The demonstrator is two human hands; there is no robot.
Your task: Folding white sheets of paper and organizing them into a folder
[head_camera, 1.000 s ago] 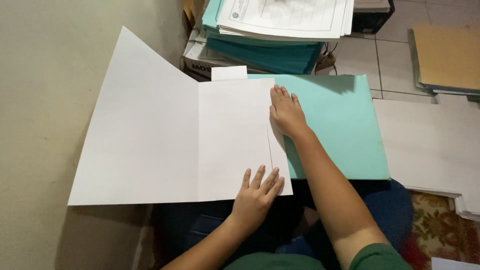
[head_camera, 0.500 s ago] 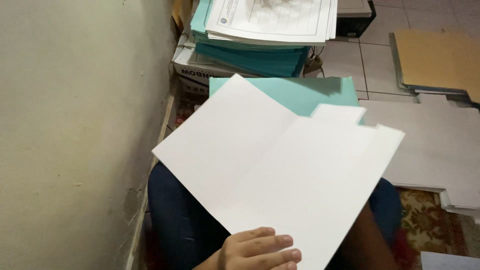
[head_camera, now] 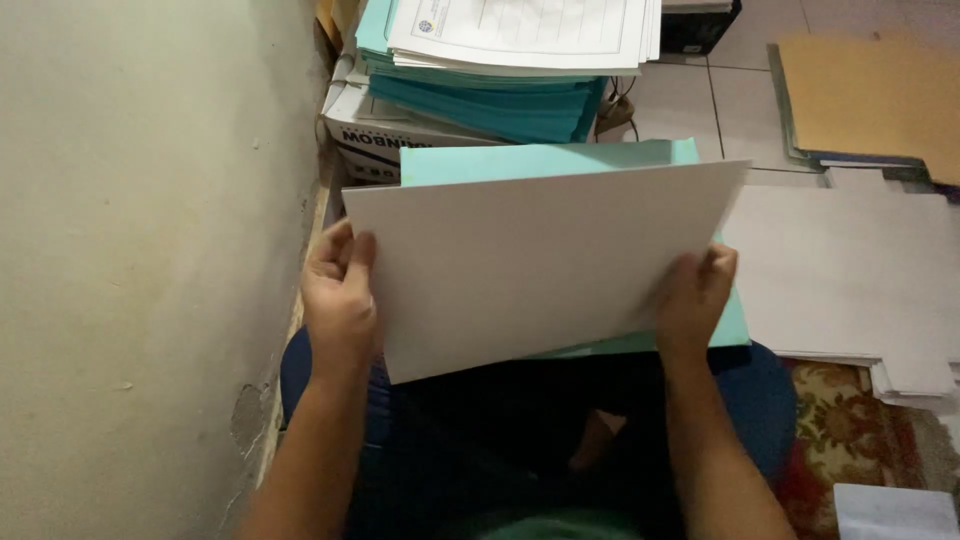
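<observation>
Single head view, looking steeply down over the lap from close above. White card (head_camera: 540, 265) fills centre frame; wall (head_camera: 130, 270) left of it, stacked folders (head_camera: 490, 95) beyond it, floor tiles right.

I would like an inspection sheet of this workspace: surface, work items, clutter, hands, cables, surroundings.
Surface: tiled floor; patterned rug at lower right.
Work items: white sheet held up above the lap; teal folder behind it, only its edges showing.
Clutter: stack of teal folders topped with printed papers on a cardboard box; grey boards and brown board on the floor.
Hands: left hand grips the sheet's left edge; right hand grips its right edge.
Cables: possibly one beside the stack, too unclear to tell.
Surroundings: plain wall at left, with chipped paint low down.
</observation>
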